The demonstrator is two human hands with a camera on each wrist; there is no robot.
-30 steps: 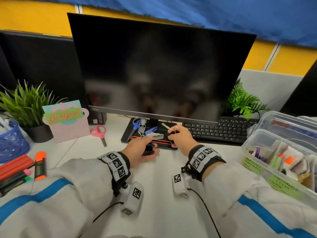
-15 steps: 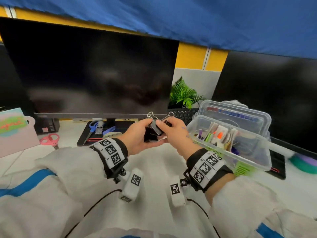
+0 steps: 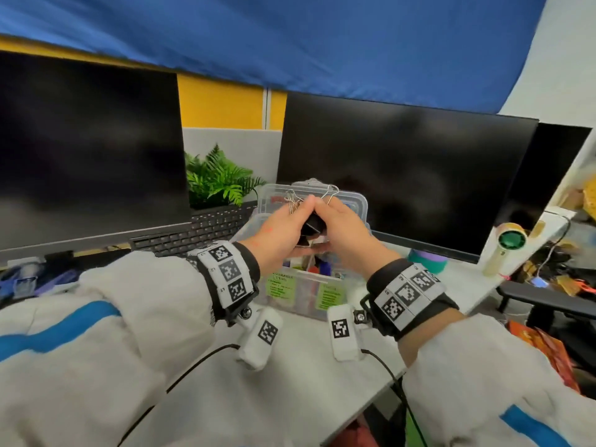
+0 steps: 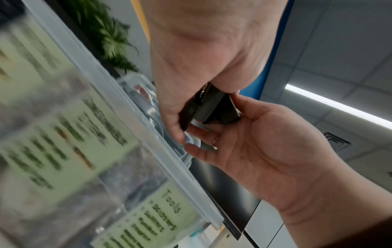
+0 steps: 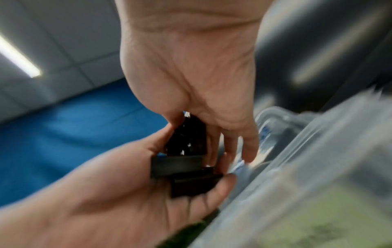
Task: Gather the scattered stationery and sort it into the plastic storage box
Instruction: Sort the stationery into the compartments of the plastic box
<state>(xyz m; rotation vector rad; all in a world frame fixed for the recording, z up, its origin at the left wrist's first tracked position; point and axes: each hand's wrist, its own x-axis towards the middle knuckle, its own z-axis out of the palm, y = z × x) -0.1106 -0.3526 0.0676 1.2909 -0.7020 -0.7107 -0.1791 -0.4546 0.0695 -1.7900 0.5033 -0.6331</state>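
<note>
Both hands meet over the clear plastic storage box (image 3: 301,296), which stands open on the desk with green labels on its front wall. Between them is a small bunch of black binder clips (image 3: 311,224) with wire handles sticking up. My left hand (image 3: 283,232) cups and grips the clips (image 4: 212,107) from the left. My right hand (image 3: 340,225) pinches them (image 5: 184,165) from the right. The box wall (image 4: 135,120) lies just under the fingers, also seen as the box (image 5: 318,151) in the right wrist view. Pens and markers stand in the box, partly hidden by my hands.
Two dark monitors (image 3: 403,175) stand behind the box, with a keyboard (image 3: 200,229) and a fern (image 3: 216,179) between them. The box lid (image 3: 356,201) leans behind. Tape rolls (image 3: 429,261) and a small fan (image 3: 508,246) sit right; the desk edge and a chair (image 3: 548,304) follow.
Both hands lifted the binder clips from the monitor stand and carried them right and up, over the storage box. The head view swung right with them.
</note>
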